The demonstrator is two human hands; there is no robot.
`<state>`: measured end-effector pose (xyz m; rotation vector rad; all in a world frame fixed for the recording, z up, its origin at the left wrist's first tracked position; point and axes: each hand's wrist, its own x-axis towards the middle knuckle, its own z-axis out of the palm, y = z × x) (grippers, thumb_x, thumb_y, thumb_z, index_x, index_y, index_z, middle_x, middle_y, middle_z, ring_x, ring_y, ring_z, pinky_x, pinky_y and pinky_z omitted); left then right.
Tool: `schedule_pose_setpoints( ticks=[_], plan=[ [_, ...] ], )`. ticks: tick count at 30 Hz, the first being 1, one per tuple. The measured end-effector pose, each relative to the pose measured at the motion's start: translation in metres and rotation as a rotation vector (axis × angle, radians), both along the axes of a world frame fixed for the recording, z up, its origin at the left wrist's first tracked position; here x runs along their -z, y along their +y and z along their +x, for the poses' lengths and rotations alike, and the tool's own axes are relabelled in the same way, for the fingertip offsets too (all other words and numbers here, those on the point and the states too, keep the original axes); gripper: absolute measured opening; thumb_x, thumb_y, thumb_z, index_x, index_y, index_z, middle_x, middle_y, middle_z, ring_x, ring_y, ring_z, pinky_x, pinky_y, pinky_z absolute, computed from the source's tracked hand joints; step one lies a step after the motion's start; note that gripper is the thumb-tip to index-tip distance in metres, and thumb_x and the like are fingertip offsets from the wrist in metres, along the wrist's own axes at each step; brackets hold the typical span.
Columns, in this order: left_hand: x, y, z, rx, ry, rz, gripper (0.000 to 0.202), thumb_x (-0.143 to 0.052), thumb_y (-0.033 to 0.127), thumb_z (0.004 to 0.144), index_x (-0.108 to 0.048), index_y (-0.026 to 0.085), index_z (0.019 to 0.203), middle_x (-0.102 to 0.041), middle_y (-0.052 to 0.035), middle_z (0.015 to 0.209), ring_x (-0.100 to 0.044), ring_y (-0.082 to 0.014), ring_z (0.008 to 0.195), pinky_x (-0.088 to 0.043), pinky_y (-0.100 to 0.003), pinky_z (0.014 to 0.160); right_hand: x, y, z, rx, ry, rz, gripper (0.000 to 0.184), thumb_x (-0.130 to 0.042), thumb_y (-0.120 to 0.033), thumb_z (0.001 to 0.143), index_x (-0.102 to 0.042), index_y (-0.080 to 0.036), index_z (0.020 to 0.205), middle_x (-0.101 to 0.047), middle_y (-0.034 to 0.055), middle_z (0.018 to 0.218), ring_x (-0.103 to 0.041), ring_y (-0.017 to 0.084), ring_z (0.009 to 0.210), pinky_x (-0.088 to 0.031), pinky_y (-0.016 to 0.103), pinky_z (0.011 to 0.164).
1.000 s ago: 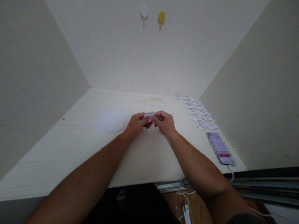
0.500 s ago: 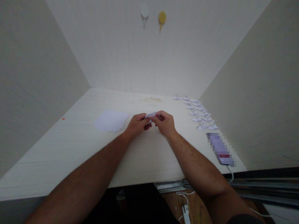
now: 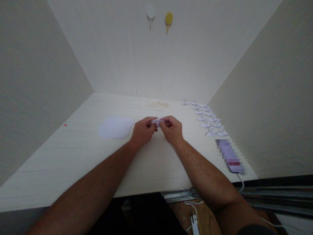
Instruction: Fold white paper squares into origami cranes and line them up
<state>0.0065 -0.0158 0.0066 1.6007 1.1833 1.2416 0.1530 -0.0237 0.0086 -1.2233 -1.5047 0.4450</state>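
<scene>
1. Shifted since the frame half a second ago, in the head view: left hand [image 3: 144,130], with index finger now stretched farther toward the right hand [image 3: 171,130]. Turned as well: small folded piece of white paper [image 3: 157,122], now sloping less up to the right.
2. Pinching that paper from both sides, with fingertips of each hand clamped on it and thumbs on the near face. Holding the two hands close together, with only the paper between.
3. Keeping the paper over the middle of the white tabletop [image 3: 154,169], toward the back. Cannot tell about contact between hands and surface. Too small and covered to read the folds.
4. Lying just beside the left hand, flat: loose stack of white paper sheets [image 3: 116,126], with uneven edges.
5. Standing at the right, in close rows running back to the wall: folded white paper cranes [image 3: 205,125].
6. Resting nearer than the cranes, by the right edge: smartphone [image 3: 228,155] with pixelated screen, and white cable [image 3: 242,184] dropping over the table edge.
7. Hanging on the back wall: white hook [image 3: 150,11] and yellow hook [image 3: 169,18], side by side.
</scene>
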Motion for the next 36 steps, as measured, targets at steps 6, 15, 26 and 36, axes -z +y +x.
schedule_pose_setpoints(
  ticks=[6,15,26,36],
  plan=[
    [-0.001,-0.004,0.001,-0.044,0.128,0.09,0.029,-0.061,0.027,0.082,-0.073,0.019,0.107,-0.076,-0.0038,0.087,-0.07,-0.0152,0.073,-0.056,-0.026,0.07,0.001,0.001,-0.001,0.024,-0.006,0.053,0.006,-0.059,-0.023,0.078,-0.063,-0.022,0.075,-0.064,0.0007,0.075,-0.055,0.013,0.064,-0.046,0.026,0.058],
    [0.009,-0.005,0.006,-0.01,0.07,0.212,0.038,-0.062,0.032,0.085,-0.07,0.018,0.119,-0.077,-0.0056,0.094,-0.073,-0.0168,0.081,-0.06,-0.03,0.078,0.008,0.005,-0.002,0.036,0.031,0.115,0.007,-0.055,-0.019,0.079,-0.062,-0.02,0.082,-0.056,-0.0033,0.069,-0.05,0.01,0.058,-0.042,0.024,0.056],
    [0.009,-0.006,0.004,0.023,0.126,0.298,0.039,-0.062,0.024,0.083,-0.069,0.019,0.121,-0.075,-0.0059,0.108,-0.072,-0.0174,0.087,-0.058,-0.029,0.081,0.009,0.004,-0.002,0.032,0.03,0.162,0.01,-0.057,-0.018,0.078,-0.065,-0.021,0.082,-0.059,-0.002,0.074,-0.052,0.01,0.058,-0.045,0.024,0.057],
    [0.006,-0.006,0.006,0.126,-0.092,0.08,0.044,-0.06,0.02,0.08,-0.067,0.016,0.123,-0.076,-0.0065,0.092,-0.07,-0.014,0.065,-0.06,-0.029,0.063,0.007,0.004,0.002,-0.091,0.24,0.053,0.01,-0.057,-0.026,0.083,-0.067,-0.021,0.085,-0.057,-0.0033,0.063,-0.052,0.01,0.053,-0.042,0.023,0.05]
  ],
)
